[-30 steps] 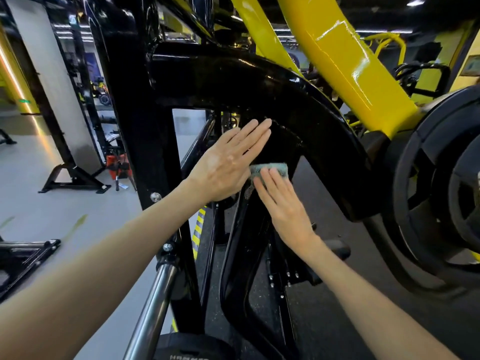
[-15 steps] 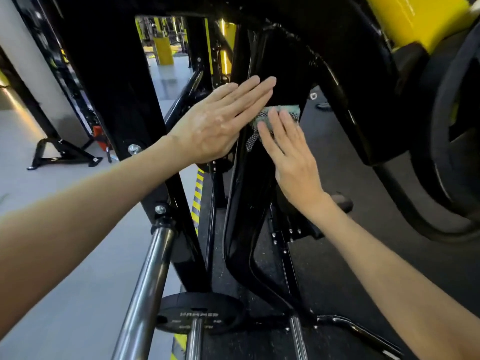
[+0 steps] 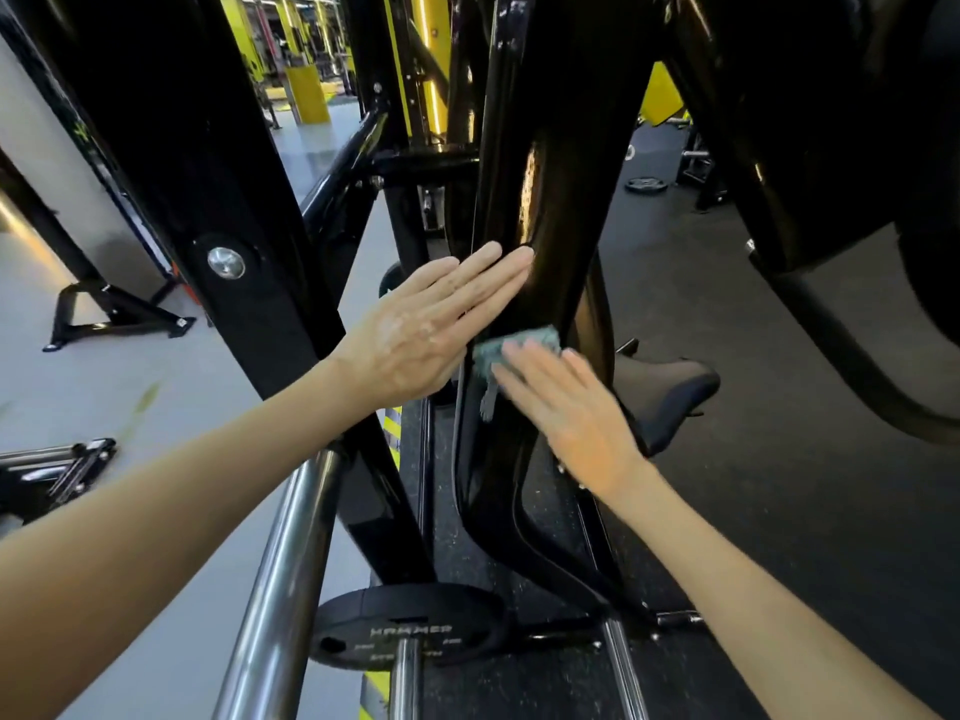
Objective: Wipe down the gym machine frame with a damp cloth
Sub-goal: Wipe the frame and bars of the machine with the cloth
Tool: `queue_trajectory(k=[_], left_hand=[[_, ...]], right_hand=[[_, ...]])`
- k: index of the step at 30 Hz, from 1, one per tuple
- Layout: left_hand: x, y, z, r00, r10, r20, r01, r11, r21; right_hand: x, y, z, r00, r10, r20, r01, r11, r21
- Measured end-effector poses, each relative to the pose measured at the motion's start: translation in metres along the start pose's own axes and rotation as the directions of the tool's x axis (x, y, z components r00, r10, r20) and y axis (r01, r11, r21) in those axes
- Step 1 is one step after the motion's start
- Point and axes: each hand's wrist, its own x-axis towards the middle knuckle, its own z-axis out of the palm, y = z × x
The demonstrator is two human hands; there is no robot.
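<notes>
Two hands are working on the black frame upright (image 3: 540, 200). I am laying the left hand (image 3: 426, 330) flat on the upright's left edge with its fingers straight and together; it is gripping nothing. I am pressing the right hand (image 3: 576, 413), also straight-fingered and slightly blurred, onto the teal cloth (image 3: 540, 336); the hand is pinning the cloth rather than clenching it.

The cloth is sitting on the front face of the upright near that left edge, just below the left fingertips and above the bend where the member is curving down toward the floor. A loose corner is hanging below the right fingers.

I am judging the cloth to be light, limp and soft, so it is likely to bunch or slide out unless I am spreading pressure across several finger pads. I am treating the frame as rigid, heavy and fixed. Its gloss paint is reflecting light and is probably turning slick under moisture, so bracing on the edge is offering better purchase than the face.

A chrome bar (image 3: 280, 563) and a weight plate (image 3: 410, 623) are lying below.
</notes>
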Motion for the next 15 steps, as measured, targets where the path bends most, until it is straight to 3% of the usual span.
queue_trajectory(k=[3, 6, 15], left_hand=[[-0.004, 0.007, 0.004, 0.999, -0.039, -0.006, 0.038, 0.999, -0.030], [-0.006, 0.012, 0.007, 0.998, -0.061, 0.002, 0.061, 0.996, -0.059], [-0.028, 0.050, 0.030, 0.994, -0.028, 0.106, 0.032, 0.999, -0.038]], right_hand=[[0.018, 0.010, -0.008, 0.983, 0.130, -0.127, -0.118, 0.988, 0.094], [0.010, 0.003, 0.007, 0.976, 0.171, -0.135, -0.149, 0.977, 0.155], [-0.073, -0.045, 0.064, 0.990, 0.114, 0.080, -0.127, 0.976, 0.175]])
